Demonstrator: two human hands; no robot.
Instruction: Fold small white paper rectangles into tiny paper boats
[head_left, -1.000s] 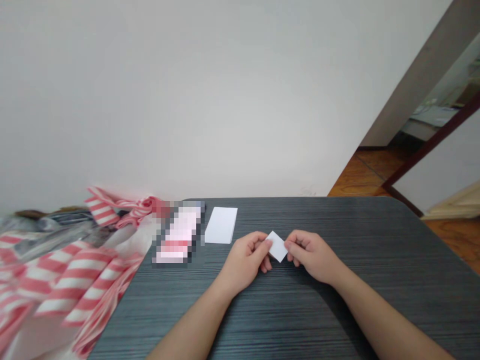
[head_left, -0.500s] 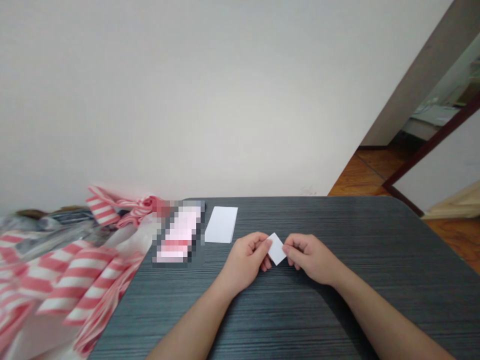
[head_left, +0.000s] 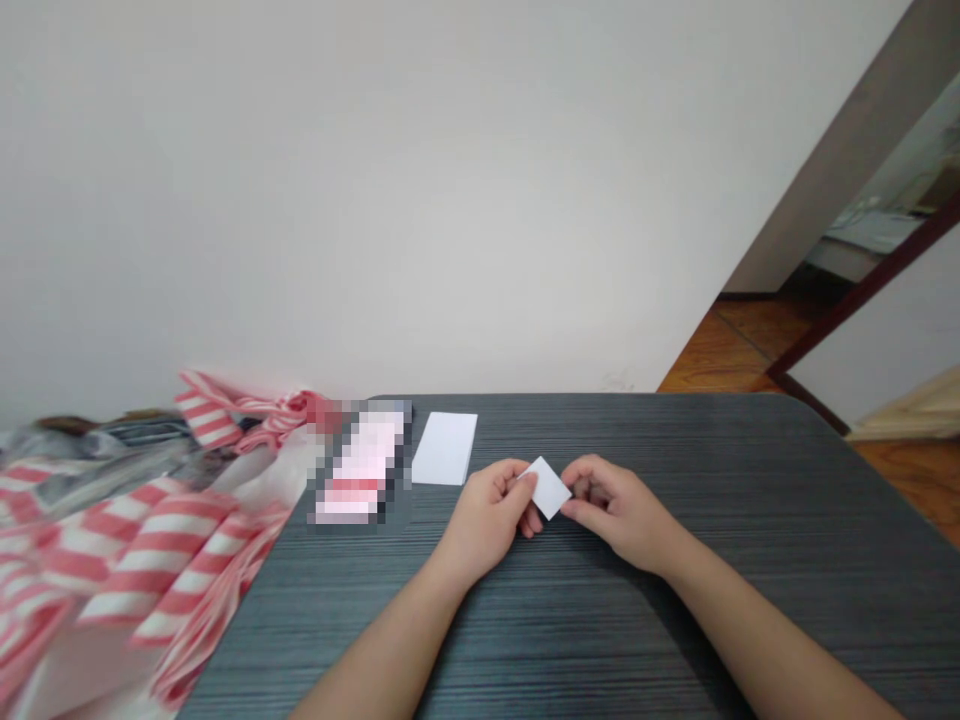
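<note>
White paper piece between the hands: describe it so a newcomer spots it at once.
On the dark grey table, the left hand and right hand come together. Between their fingers is a small white paper piece, held diamond-wise, unlike the larger white sheet lying flat nearby.

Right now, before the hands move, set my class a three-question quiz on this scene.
1. True or false: the left hand and the right hand both pinch the small white paper square.
2. Multiple choice: what lies right beside the larger white paper rectangle on the dark grey table? A. a mug; B. a pixelated pink-and-white item; C. scissors.
3. Fill in the blank: the red-and-white striped material lies at the table's ___ side, as the person sees it.

Key: 1 true; 2 B; 3 left.
</note>
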